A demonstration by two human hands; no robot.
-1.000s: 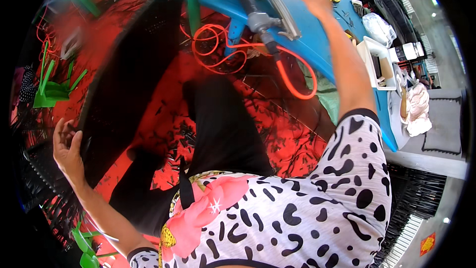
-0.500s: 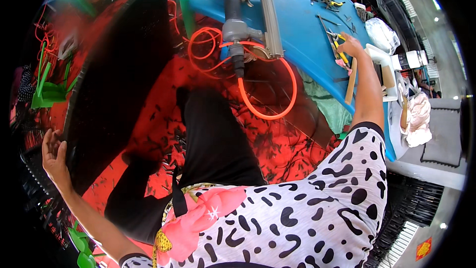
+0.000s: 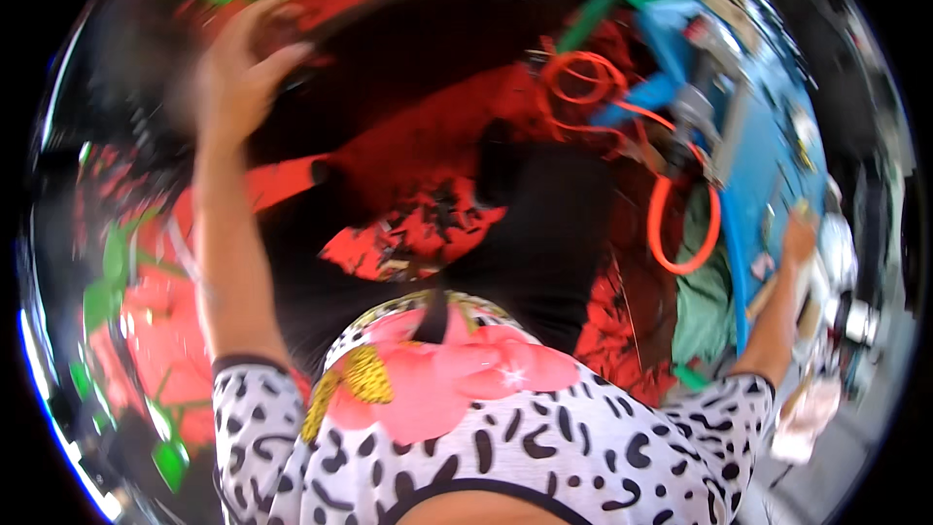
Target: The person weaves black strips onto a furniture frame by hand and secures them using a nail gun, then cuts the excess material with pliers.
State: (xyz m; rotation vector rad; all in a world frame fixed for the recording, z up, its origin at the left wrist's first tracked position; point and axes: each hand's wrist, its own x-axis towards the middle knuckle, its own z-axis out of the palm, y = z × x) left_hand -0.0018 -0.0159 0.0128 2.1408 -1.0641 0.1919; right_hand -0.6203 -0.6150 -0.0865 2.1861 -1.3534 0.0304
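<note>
My left hand (image 3: 241, 73) is raised at the upper left, thumb and fingers apart with nothing seen between them. It is beside the edge of a large dark panel (image 3: 428, 34); whether it touches the panel is unclear. My right hand (image 3: 799, 238) rests at the blue table (image 3: 763, 151) on the right, near small tools. Blur hides its fingers and anything in them. A grey and black pneumatic staple or nail gun (image 3: 696, 107) lies on the table's near end, with an orange air hose (image 3: 654, 224) looping down from it.
Red cloth (image 3: 389, 233) strewn with dark scraps covers the floor around my black-trousered legs. Green plastic pieces (image 3: 107, 297) lie at the left. Hanging beside the table is green cloth (image 3: 705, 301). A pale pink cloth (image 3: 812, 413) sits at the lower right.
My view has swung left, so the table and gun appear farther right. My left hand has moved up and forward along the panel. My right hand remains by the table tools.
</note>
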